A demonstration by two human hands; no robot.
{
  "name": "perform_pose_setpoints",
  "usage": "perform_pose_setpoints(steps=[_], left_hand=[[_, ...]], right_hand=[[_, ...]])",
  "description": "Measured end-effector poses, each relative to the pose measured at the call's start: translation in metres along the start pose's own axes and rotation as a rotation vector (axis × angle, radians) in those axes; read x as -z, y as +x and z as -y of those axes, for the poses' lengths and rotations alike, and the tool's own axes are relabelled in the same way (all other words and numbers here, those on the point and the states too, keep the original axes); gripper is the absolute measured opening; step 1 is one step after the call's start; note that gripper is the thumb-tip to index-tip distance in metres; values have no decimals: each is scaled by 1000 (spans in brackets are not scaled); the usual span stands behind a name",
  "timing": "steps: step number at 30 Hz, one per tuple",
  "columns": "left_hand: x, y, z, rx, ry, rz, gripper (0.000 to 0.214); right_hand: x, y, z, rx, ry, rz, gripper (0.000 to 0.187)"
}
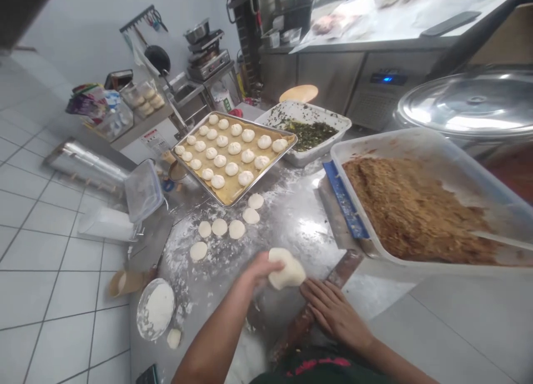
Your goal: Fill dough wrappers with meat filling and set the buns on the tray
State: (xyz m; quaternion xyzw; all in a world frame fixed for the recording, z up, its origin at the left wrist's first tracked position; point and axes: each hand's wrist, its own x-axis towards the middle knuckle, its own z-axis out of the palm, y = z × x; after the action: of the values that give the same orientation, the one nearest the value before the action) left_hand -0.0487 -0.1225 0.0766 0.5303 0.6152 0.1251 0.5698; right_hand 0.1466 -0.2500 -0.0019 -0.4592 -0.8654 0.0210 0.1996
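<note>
My left hand (264, 266) pinches a flat round of dough (287, 270) by its left edge, thumb on top. The dough bends a little and its right edge reaches my right fingertips. With its fingers stretched out, my right hand (338, 313) lies flat across a brown wooden rolling pin (345, 267), which runs slantwise under it. Part of the pin is hidden by the hand. Several rolled dough rounds (220, 227) lie on the floured steel table (297, 206) beyond my left hand.
A tray (231, 202) of pleated buns stands at the back left. Behind it is a tub (308, 161) of chopped greens. To the right sits a large tub (402, 260) of brown filling. A bowl of flour (156, 309) and a small dough piece (174, 338) are at the left edge.
</note>
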Motion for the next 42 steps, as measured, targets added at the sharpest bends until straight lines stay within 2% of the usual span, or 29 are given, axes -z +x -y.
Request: perform_pose_setpoints(steps=[2, 5, 7, 9, 12, 16, 19, 22, 25, 28, 30, 36, 39, 42], left_hand=[[7, 36, -27, -82, 48, -54, 36], [31, 84, -55, -160, 179, -266, 38], [49, 102, -58, -184, 280, -382, 39], [59, 108, -49, -202, 375, -422, 41], [51, 90, -23, -255, 490, -370, 43], [20, 35, 14, -337, 570, -241, 39], [-3, 3, 29, -419, 638, -283, 41], [-24, -1, 32, -482, 714, -357, 49], [-38, 15, 30, -488, 746, -408, 54], [-36, 30, 29, -480, 686, -460, 52], [-28, 30, 31, -452, 600, -435, 48], [-4, -7, 51, -329, 553, -244, 28], [-5, -17, 63, -190, 530, -213, 33], [-14, -17, 67, -128, 506, -120, 34]], right_hand=[[-3, 3, -3, 10, 26, -12, 45], [-7, 13, -6, 28, 53, 0, 44], [-8, 15, -9, 32, 55, 3, 42], [-9, 15, -11, 28, 47, 13, 41], [-8, 12, -11, 19, 50, 29, 41], [-6, 14, -7, -15, 91, 37, 38], [-4, 17, -1, -58, 123, 29, 34], [-2, 19, 5, -102, 145, 20, 33], [1, 19, 9, -115, 160, 10, 31], [4, 21, 11, -116, 167, -2, 30], [6, 22, 11, -112, 165, -4, 30], [11, 8, 8, -209, 74, -4, 31], [13, 4, 15, -256, 39, 64, 29], [14, 26, 23, -359, -25, 100, 29]])
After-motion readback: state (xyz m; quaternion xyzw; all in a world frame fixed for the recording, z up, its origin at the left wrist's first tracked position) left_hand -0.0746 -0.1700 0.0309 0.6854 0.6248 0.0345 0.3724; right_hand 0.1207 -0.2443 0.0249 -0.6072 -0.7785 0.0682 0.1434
